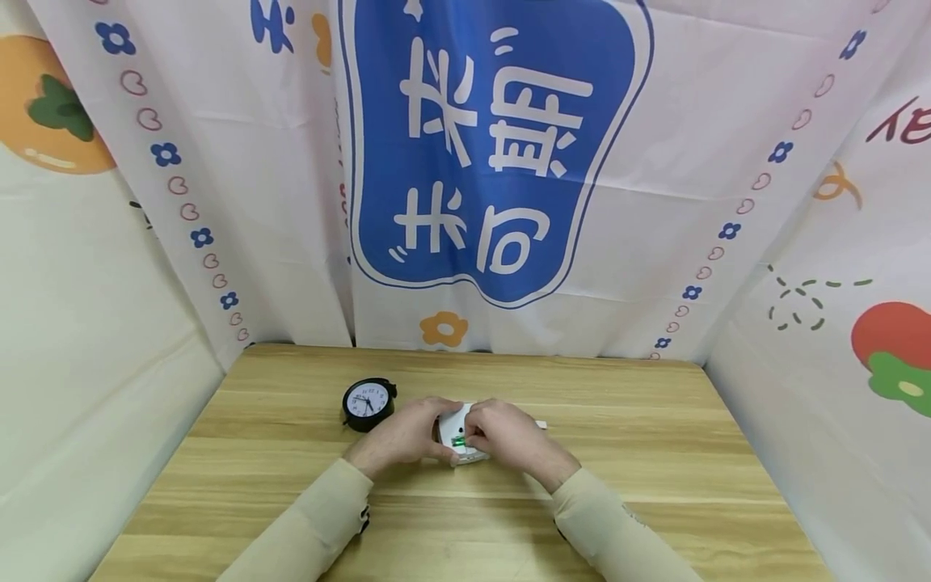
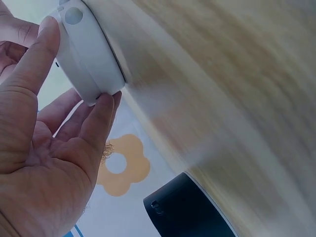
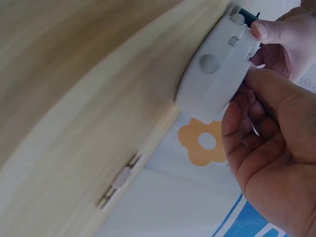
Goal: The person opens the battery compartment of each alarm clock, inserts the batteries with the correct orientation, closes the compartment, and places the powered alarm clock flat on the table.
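Observation:
A white rounded battery-powered device (image 1: 452, 423) lies on the table with its battery compartment facing up. My left hand (image 1: 409, 436) grips it from the left, thumb on the near edge and fingers round the far side. Inside the compartment shows a green battery (image 1: 459, 442). My right hand (image 1: 509, 436) reaches in from the right with curled fingers, its thumb and fingertips pinching at the battery's right end. In the right wrist view, round feet show on the side of the white device (image 3: 212, 74), and the fingertips hide the compartment.
A black round alarm clock (image 1: 368, 404) stands left of my left hand. A small white cover piece (image 3: 122, 177) lies on the wooden table (image 1: 640, 453) to the right of the device. Printed cloth (image 1: 655, 267) hangs behind and along both sides.

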Action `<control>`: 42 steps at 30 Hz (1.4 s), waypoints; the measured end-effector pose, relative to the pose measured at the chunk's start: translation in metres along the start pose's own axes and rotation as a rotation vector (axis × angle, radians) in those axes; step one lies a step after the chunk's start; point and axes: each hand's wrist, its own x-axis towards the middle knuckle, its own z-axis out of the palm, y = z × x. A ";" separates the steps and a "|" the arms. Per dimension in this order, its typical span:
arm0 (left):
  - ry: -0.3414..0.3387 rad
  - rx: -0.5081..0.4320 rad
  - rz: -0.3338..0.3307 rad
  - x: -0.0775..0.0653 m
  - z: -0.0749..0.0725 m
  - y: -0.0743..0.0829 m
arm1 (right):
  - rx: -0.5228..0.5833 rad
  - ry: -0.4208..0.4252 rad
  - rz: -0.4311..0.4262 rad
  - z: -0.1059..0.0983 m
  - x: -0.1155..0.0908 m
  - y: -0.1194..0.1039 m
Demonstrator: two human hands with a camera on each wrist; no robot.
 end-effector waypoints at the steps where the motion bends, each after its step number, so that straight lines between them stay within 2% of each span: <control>1: -0.002 0.004 -0.003 0.001 0.001 0.000 | -0.007 0.005 -0.001 0.000 -0.001 -0.001; 9: -0.006 0.002 -0.023 0.000 0.000 0.003 | 0.010 0.003 0.038 0.004 -0.003 0.001; 18: -0.004 -0.026 -0.016 -0.001 0.000 0.003 | 0.173 0.023 0.088 0.001 -0.010 0.016; 27: -0.010 -0.040 -0.036 0.001 0.001 0.002 | 0.243 0.038 0.137 -0.006 -0.018 0.037; 42: -0.008 -0.038 -0.046 0.000 0.003 -0.001 | 0.198 0.064 0.187 -0.013 -0.030 0.074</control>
